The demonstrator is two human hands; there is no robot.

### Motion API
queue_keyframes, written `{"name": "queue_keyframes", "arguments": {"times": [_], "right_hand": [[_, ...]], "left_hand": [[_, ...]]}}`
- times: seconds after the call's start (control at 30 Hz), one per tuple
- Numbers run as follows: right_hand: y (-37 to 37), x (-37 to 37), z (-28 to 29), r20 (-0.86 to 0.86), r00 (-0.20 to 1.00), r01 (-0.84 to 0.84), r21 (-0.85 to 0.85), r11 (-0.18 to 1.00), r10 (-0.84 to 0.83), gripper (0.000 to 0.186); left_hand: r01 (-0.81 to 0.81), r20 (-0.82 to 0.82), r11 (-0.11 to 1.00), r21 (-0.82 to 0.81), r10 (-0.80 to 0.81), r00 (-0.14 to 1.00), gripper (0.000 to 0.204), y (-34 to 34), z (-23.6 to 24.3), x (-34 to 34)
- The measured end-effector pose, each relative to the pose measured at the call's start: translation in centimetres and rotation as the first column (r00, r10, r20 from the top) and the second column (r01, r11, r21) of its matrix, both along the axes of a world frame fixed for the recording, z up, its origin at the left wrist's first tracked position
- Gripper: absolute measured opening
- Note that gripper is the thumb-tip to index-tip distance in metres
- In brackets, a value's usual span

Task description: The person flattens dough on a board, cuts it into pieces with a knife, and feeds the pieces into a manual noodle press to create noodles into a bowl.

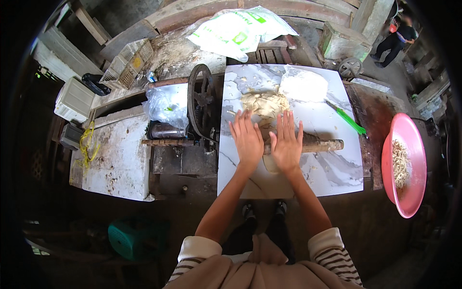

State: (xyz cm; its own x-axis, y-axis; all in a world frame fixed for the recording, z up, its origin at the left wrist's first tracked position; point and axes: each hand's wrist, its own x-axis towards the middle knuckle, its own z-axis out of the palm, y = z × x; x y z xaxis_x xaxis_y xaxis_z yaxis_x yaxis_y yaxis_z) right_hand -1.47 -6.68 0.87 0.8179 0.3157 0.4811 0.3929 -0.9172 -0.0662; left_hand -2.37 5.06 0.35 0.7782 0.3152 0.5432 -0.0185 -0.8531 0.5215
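Observation:
Both palms lie flat on a wooden rolling pin [323, 145] set crosswise on a white marbled board [337, 173]. My left hand [248, 137] covers the pin's left end, its fingers stretched out. Just to its right, my right hand [287, 144] is also spread flat, and the pin sticks out well past it. A piece of flattened dough [271, 165] shows under the pin between my wrists; the rest is hidden by my hands. Beyond my fingertips sits a lumpy mass of pale dough [264, 103]. Right of that lie a clear bag of white stuff [304, 85] and a green-handled knife [350, 120].
A pink basin [417, 164] with pale strips of dough stands at the right. Left of the board are a dark iron wheel [196, 101] and a plastic bag [168, 108]. White-and-green sacks [245, 31] lie at the back. A green stool [122, 239] is lower left; a person [397, 41] stands far right.

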Motion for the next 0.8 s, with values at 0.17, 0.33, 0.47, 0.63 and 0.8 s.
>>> {"name": "queue_keyframes", "arguments": {"times": [0.17, 0.33, 0.47, 0.63, 0.8], "right_hand": [[-1.4, -5.7, -0.3, -0.063, 0.995, -0.08, 0.039, 0.996, 0.082, 0.056], [-3.6, -9.7, 0.1, -0.12, 0.98, -0.139, 0.171, 0.975, 0.161, 0.055], [-5.4, -9.7, 0.4, -0.09, 0.963, -0.24, 0.136, 0.961, 0.253, 0.057], [-10.0, -7.0, 1.4, -0.121, 0.964, -0.235, 0.019, 0.972, 0.236, 0.053], [-13.7, -6.5, 3.8, -0.097, 0.974, -0.204, 0.013, 0.979, 0.204, 0.049]], "left_hand": [[0.214, -0.028, 0.977, -0.008, -0.214, 0.976, 0.035, -0.5, -1.9, -5.6], [0.374, -0.076, 0.927, -0.021, -0.375, 0.924, 0.035, -1.4, -0.3, -10.0], [0.409, -0.102, 0.913, 0.003, -0.406, 0.908, 0.045, -1.2, -0.4, -10.2], [0.469, -0.073, 0.879, 0.083, -0.464, 0.883, 0.046, -0.5, -0.4, -8.7], [0.565, -0.044, 0.812, 0.147, -0.565, 0.824, 0.047, -2.9, 2.0, -6.0]]}}
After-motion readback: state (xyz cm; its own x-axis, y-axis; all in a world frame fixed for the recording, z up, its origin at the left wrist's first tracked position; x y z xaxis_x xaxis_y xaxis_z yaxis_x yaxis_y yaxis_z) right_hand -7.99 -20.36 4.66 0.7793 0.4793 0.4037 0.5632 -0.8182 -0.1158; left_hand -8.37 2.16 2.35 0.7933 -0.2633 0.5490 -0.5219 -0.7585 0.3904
